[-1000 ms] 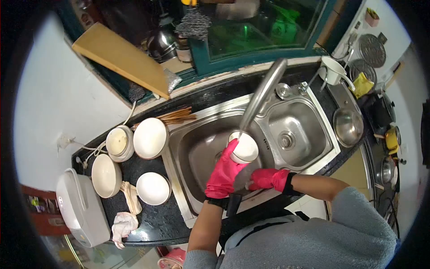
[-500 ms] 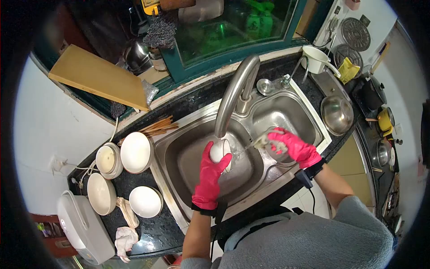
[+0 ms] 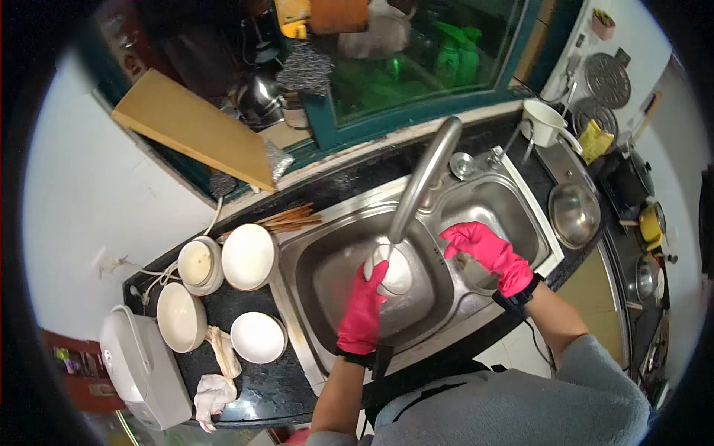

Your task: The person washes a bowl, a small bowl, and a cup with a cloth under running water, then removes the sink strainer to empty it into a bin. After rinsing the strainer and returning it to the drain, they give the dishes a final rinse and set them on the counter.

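Observation:
My left hand [image 3: 362, 312], in a pink rubber glove, grips a white bowl [image 3: 396, 271] by its near left side. The bowl is tilted with its inside up, beneath the metal faucet [image 3: 428, 178], inside the large sink basin [image 3: 320, 267]. Water seems to run into it. Over the smaller basin [image 3: 509, 204] is my right hand [image 3: 487, 253], also pink-gloved, palm down with curled fingers. Something greyish shows faintly under those fingers; whether they hold it is hard to tell.
Left of the sink stand several white bowls [image 3: 258, 337], with chopsticks [image 3: 290, 219] behind them. A rice cooker [image 3: 137, 364] and pale crumpled gloves [image 3: 216, 394] lie farther left. Right of the sink are a metal bowl [image 3: 574, 215] and a white pot [image 3: 543, 123].
The camera view has shifted. The bowl in my left hand has turned from side-on to inside up. My right hand has turned palm down, and the greyish cloth it held is now mostly hidden.

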Motion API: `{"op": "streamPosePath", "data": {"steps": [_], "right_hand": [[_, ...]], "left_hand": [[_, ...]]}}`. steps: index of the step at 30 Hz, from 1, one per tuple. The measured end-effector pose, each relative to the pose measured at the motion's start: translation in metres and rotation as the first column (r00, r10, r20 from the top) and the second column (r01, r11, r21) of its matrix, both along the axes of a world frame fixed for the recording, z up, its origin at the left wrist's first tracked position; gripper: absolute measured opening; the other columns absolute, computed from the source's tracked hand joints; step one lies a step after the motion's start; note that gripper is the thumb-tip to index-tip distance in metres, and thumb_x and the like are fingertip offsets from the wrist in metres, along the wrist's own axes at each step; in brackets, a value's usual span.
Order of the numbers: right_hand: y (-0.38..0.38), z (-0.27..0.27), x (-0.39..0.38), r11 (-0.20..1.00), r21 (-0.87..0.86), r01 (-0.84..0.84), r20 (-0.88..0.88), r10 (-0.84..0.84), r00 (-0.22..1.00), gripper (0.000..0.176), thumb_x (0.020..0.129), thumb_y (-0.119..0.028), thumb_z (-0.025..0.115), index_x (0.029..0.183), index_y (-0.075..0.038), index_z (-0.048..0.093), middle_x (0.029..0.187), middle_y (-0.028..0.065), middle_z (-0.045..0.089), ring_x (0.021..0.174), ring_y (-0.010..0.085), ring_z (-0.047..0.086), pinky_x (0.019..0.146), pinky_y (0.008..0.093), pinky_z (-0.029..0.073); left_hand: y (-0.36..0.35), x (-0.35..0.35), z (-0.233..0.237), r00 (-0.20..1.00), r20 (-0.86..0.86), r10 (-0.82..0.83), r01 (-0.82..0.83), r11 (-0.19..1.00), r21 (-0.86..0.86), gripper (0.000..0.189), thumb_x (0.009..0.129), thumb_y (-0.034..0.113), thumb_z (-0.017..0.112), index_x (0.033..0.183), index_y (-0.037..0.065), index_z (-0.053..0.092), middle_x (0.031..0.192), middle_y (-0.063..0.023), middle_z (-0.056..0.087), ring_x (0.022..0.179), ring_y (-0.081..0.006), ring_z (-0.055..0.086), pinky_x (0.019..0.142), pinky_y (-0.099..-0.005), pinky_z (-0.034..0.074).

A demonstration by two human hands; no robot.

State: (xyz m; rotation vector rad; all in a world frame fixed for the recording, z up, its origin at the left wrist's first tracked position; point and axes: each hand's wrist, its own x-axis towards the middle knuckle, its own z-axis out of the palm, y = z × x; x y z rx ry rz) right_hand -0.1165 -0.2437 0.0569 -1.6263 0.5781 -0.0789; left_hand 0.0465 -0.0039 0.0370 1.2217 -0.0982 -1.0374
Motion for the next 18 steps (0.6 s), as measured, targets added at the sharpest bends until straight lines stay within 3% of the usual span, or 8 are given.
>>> {"op": "streamPosePath", "data": {"steps": [6,8,9,10,14,16,17,18], "right_hand": [[0.041,0.061,0.063,0.929,-0.37,-0.011,0.18,0.083,0.98,0.024,0.099,-0.019,0.056,0.109,0.0,0.067,0.09,0.0047,0.068,0.083,0.0118,0.063,0.079,0.0261,0.049],[0.028,0.054,0.061,0.986,-0.168,0.012,0.197,0.022,0.98,0.026,0.098,-0.023,0.058,0.102,0.001,0.068,0.089,0.0057,0.068,0.081,0.0125,0.063,0.074,0.0255,0.049],[0.022,0.057,0.06,0.987,-0.127,0.093,0.108,-0.08,0.991,0.028,0.096,-0.027,0.06,0.099,0.0,0.068,0.087,0.0053,0.068,0.079,0.0116,0.062,0.073,0.0254,0.049],[0.017,0.059,0.057,0.98,-0.093,0.177,0.018,-0.176,0.984,0.029,0.095,-0.03,0.063,0.097,-0.001,0.068,0.084,0.0048,0.068,0.077,0.0108,0.062,0.071,0.0253,0.048],[-0.031,-0.002,0.021,0.958,-0.124,0.258,0.014,-0.259,0.966,0.037,0.092,-0.032,0.065,0.111,-0.001,0.062,0.093,0.0075,0.067,0.085,0.0124,0.062,0.075,0.0266,0.05],[-0.063,-0.057,-0.006,0.975,-0.16,0.155,-0.046,-0.164,0.985,0.044,0.087,-0.029,0.068,0.121,-0.003,0.057,0.102,0.0125,0.067,0.092,0.0192,0.064,0.082,0.0325,0.051],[-0.064,-0.059,-0.013,0.903,-0.412,-0.122,-0.289,-0.002,0.957,0.048,0.083,-0.026,0.071,0.124,-0.005,0.056,0.105,0.0149,0.067,0.097,0.0243,0.064,0.084,0.0362,0.051],[-0.067,-0.062,-0.021,0.72,-0.545,-0.429,-0.547,0.082,0.833,0.054,0.079,-0.024,0.073,0.127,-0.007,0.055,0.108,0.0174,0.067,0.101,0.0294,0.065,0.087,0.0399,0.05]], "left_hand": [[-0.008,-0.012,-0.107,0.983,0.112,-0.144,0.17,0.948,-0.268,0.061,0.091,0.026,0.066,0.141,0.006,0.038,0.137,-0.0119,0.05,0.126,-0.0244,0.05,0.108,-0.0442,0.041],[0.002,-0.01,-0.065,0.864,0.485,-0.133,0.254,0.948,-0.193,0.063,0.092,0.032,0.063,0.143,0.007,0.035,0.139,-0.0135,0.049,0.129,-0.0274,0.047,0.108,-0.0475,0.04],[0.003,-0.001,-0.048,0.977,-0.148,-0.155,0.085,0.914,-0.396,0.062,0.092,0.036,0.06,0.142,0.007,0.036,0.14,-0.0145,0.048,0.13,-0.029,0.046,0.109,-0.0488,0.039],[0.005,0.004,-0.035,0.669,-0.71,-0.219,-0.173,0.883,-0.436,0.062,0.093,0.039,0.057,0.142,0.007,0.036,0.141,-0.0155,0.047,0.13,-0.0306,0.045,0.11,-0.0501,0.038],[0.008,0.01,-0.036,0.726,-0.658,-0.201,-0.164,0.878,-0.449,0.06,0.094,0.04,0.054,0.141,0.008,0.036,0.141,-0.0162,0.046,0.132,-0.031,0.044,0.111,-0.0503,0.037],[0.01,0.005,-0.042,0.81,-0.554,-0.19,-0.093,0.892,-0.442,0.06,0.094,0.039,0.056,0.142,0.008,0.036,0.141,-0.0156,0.047,0.129,-0.0298,0.047,0.11,-0.0461,0.038],[0.012,0.002,-0.043,0.988,-0.03,-0.153,0.133,0.924,-0.359,0.062,0.093,0.037,0.059,0.142,0.008,0.036,0.14,-0.0151,0.048,0.127,-0.0288,0.049,0.109,-0.0441,0.039],[0.011,-0.001,-0.042,0.847,0.509,-0.154,0.276,0.945,-0.173,0.063,0.092,0.035,0.062,0.142,0.008,0.035,0.139,-0.0146,0.049,0.125,-0.0279,0.051,0.108,-0.0422,0.041]]}}
